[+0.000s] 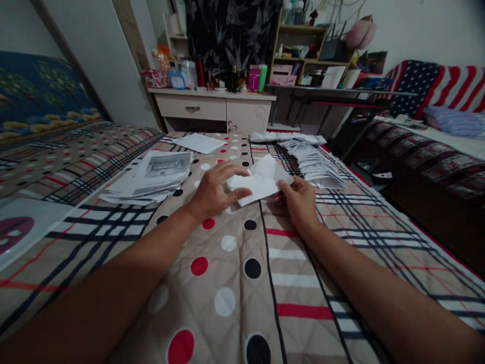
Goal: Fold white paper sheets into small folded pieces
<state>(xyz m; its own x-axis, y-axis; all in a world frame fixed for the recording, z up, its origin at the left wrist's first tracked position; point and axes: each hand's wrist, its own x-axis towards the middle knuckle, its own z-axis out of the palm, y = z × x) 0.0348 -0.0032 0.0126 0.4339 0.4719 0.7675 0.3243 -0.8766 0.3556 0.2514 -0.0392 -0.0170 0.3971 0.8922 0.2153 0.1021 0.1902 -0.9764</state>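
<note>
A folded sheet of white paper (261,183) is held slightly above the bedspread, its upper flap raised. My right hand (301,199) pinches its right corner between thumb and fingers. At the paper's left edge is my left hand (217,189), thumb and index finger spread apart with a gap between them; its other fingers are partly hidden. To the right lies a fanned row of folded papers (312,162). On the left rests a pile of loose printed sheets (151,174), the top one bearing a grey picture.
Another white sheet (200,143) lies farther back on the patterned bedspread (227,263). A bundle of papers (286,137) sits near the far edge. At left is a white bag with a purple mark (22,230). Beyond the bed stands a cream dresser (212,108).
</note>
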